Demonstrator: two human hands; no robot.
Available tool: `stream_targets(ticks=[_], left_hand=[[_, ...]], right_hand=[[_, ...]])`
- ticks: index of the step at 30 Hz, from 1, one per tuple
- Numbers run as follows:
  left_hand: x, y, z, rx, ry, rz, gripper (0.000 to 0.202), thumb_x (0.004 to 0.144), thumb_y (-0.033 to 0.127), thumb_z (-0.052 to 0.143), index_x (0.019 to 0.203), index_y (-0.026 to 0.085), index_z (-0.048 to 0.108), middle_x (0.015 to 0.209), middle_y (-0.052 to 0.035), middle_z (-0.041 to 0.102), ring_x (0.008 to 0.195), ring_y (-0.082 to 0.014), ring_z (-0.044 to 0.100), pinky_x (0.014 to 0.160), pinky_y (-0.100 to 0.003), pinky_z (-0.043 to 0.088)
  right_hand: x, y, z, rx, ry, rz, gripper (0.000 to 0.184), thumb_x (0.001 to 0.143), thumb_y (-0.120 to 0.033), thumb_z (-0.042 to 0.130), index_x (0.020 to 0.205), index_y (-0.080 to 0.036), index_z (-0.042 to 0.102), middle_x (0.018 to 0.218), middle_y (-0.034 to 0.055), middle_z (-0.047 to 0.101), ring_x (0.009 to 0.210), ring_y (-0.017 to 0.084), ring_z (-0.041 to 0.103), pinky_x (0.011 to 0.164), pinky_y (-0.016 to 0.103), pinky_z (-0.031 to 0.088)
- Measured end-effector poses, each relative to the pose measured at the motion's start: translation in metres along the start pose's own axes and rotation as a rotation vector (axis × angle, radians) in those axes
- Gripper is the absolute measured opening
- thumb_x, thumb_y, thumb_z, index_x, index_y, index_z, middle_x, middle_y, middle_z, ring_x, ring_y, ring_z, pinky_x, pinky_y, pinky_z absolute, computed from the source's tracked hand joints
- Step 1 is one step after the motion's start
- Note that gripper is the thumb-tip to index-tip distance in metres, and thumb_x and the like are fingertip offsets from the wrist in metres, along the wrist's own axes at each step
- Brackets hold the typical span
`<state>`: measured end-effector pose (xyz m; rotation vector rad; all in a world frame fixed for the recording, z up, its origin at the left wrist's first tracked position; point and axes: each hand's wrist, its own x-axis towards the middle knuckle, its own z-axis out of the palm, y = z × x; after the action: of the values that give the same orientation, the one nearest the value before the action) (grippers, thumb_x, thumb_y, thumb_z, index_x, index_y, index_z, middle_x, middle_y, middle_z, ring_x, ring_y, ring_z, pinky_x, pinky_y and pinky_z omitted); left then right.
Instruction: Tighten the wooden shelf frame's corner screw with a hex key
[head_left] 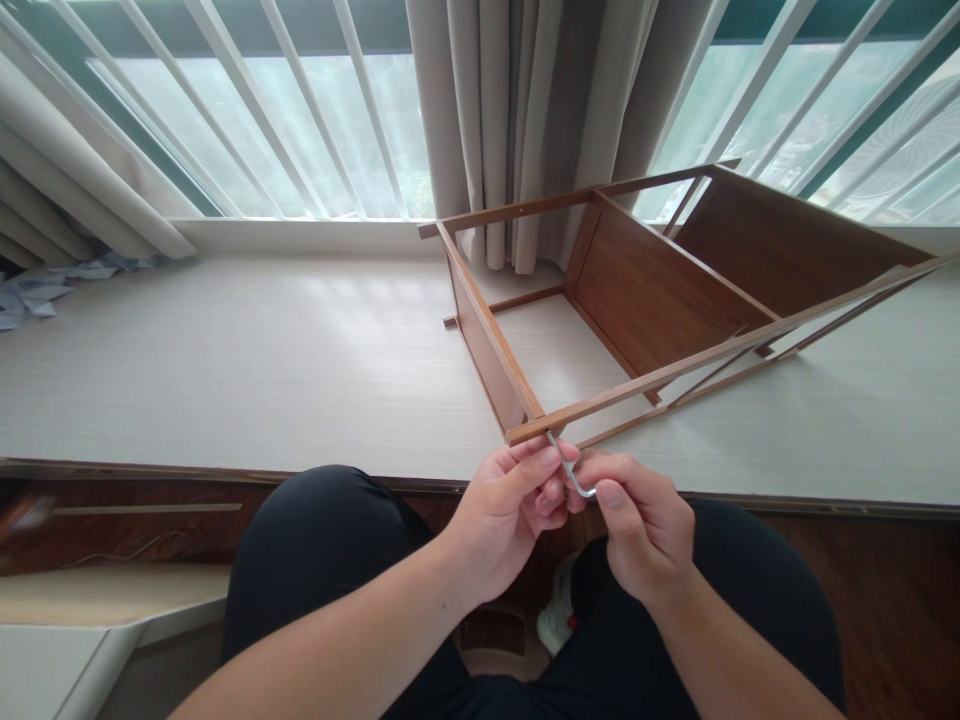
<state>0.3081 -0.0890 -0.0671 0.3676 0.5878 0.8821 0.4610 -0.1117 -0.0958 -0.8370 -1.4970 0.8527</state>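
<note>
A brown wooden shelf rack lies on its side on the pale window ledge, its near corner at the ledge's front edge. At that corner a silver hex key meets the frame rail, its bent end toward me. My left hand is closed, with thumb and fingers pinching the key's long shaft close to the rail. Curled around the bent end, my right hand grips the key between thumb and fingers. The fastener at the key's tip is hidden.
The pale ledge runs across the view below barred windows. Grey curtains hang behind the rack. Crumpled pale paper lies at the far left. My knees are against the ledge's front, and a white drawer unit stands at lower left.
</note>
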Motion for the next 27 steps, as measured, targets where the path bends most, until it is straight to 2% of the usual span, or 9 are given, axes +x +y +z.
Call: stream_targets(ticks=[5, 12, 17, 27], left_hand=[[0.0001, 0.0003, 0.0007, -0.013, -0.007, 0.006, 0.02, 0.085, 0.033, 0.081, 0.087, 0.014, 0.075, 0.054, 0.0045, 0.048, 0.055, -0.0066, 0.05, 0.052, -0.018, 0.033], [0.0006, 0.0001, 0.0014, -0.019, 0.0, 0.001, 0.022, 0.081, 0.034, 0.084, 0.085, 0.014, 0.075, 0.054, 0.0049, 0.047, 0.052, -0.0057, 0.044, 0.051, -0.018, 0.031], [-0.0005, 0.0006, 0.002, -0.003, 0.005, -0.003, 0.024, 0.08, 0.036, 0.084, 0.084, 0.014, 0.074, 0.054, 0.005, 0.045, 0.053, -0.0062, 0.044, 0.051, -0.019, 0.03], [-0.0025, -0.0009, 0.0022, 0.018, -0.032, 0.013, 0.016, 0.088, 0.03, 0.076, 0.085, 0.014, 0.075, 0.057, 0.0046, 0.044, 0.054, -0.005, 0.037, 0.051, -0.018, 0.027]], right_hand=[[-0.0003, -0.0001, 0.0, 0.011, 0.02, -0.014, 0.021, 0.103, -0.024, 0.049, 0.104, -0.022, 0.07, 0.082, 0.0035, 0.071, 0.076, 0.019, 0.067, 0.071, 0.031, 0.053], [0.0008, -0.0026, -0.0004, -0.149, 0.067, 0.02, 0.016, 0.099, -0.018, 0.054, 0.097, -0.022, 0.07, 0.073, -0.0009, 0.068, 0.065, 0.015, 0.065, 0.064, 0.027, 0.051], [0.0009, -0.0011, -0.0011, -0.126, 0.064, 0.013, 0.016, 0.101, -0.021, 0.053, 0.097, -0.022, 0.069, 0.074, -0.0002, 0.068, 0.065, 0.016, 0.065, 0.063, 0.027, 0.05], [-0.0027, 0.0054, 0.0008, 0.007, 0.09, 0.016, 0.022, 0.103, -0.036, 0.053, 0.105, -0.022, 0.07, 0.077, 0.0027, 0.066, 0.069, 0.019, 0.063, 0.066, 0.032, 0.052]])
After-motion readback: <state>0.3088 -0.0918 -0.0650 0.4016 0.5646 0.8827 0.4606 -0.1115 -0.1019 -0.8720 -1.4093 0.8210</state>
